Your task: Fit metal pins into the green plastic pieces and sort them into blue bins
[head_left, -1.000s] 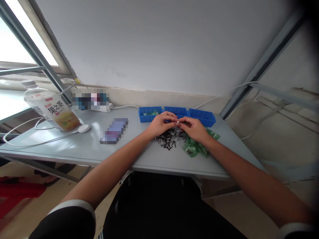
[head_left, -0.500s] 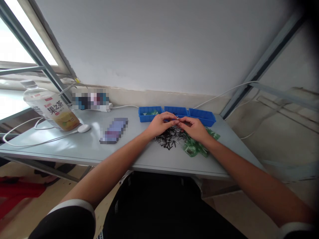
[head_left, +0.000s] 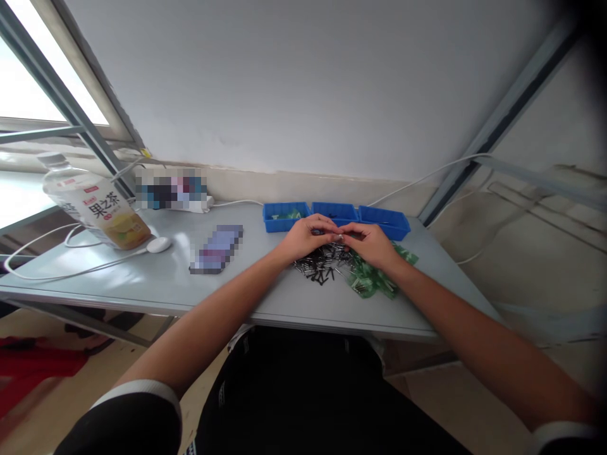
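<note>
The job looks only part done. A big pile of black and silver screws lies loose on the desk, so plenty seems left. I cannot see any piece that is surely finished.

The left hand is over the back left of the pile and the right hand is over its back right. Both are curled, with thumb and fingertips nearly shut, pinching one small shiny piece just above the pile. I cannot tell which hand grips it harder.

Behind the pile are three blue trays: a left tray with green bits inside, a middle tray and a right tray. To the right of the pile is crumpled green plastic with small pieces in it. The screws are too many and jumbled to count. Far left of the pile is one drink bottle.
</note>
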Demonstrator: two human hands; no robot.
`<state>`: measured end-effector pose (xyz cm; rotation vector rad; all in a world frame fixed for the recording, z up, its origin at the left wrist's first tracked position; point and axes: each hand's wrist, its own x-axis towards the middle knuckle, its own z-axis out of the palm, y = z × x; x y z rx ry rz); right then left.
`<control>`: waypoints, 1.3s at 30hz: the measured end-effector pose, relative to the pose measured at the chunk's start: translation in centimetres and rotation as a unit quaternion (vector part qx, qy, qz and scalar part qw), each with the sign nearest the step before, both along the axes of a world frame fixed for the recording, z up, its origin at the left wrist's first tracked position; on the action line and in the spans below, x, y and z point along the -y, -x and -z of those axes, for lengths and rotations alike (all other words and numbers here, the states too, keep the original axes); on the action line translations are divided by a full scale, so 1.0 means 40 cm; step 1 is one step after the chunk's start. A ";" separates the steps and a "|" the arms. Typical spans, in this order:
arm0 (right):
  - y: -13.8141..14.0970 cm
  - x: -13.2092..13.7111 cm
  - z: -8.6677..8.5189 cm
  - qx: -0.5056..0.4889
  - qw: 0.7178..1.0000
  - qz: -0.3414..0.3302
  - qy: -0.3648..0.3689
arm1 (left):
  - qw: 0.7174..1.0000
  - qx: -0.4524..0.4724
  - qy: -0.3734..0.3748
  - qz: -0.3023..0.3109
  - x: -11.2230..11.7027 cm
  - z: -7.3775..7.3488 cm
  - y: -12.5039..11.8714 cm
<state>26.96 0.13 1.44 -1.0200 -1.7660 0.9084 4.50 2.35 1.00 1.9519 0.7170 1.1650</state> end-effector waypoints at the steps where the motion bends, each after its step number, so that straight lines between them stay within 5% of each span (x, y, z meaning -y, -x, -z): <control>1: 0.000 0.000 -0.001 -0.002 1.000 -0.002 0.003 | 1.000 -0.001 0.003 -0.002 0.000 0.000 0.000; 14: 0.008 -0.008 -0.001 -0.112 0.992 0.004 0.061 | 0.998 -0.022 -0.001 -0.059 0.005 -0.009 0.004; 18: -0.011 -0.037 -0.001 -0.241 0.960 0.058 0.129 | 0.985 -0.127 -0.050 -0.108 0.010 -0.010 0.012; 24: -0.075 -0.097 0.010 -0.321 0.911 0.151 0.211 | 0.953 -0.253 -0.157 -0.061 0.014 0.000 0.020; 32: -0.058 -0.054 -0.007 -0.164 0.978 0.090 0.091 | 0.950 -0.262 -0.168 -0.020 0.014 0.004 0.016; 39: -0.033 -0.031 -0.004 -0.105 0.990 0.071 0.059 | 0.954 -0.250 -0.165 -0.003 0.013 0.004 0.011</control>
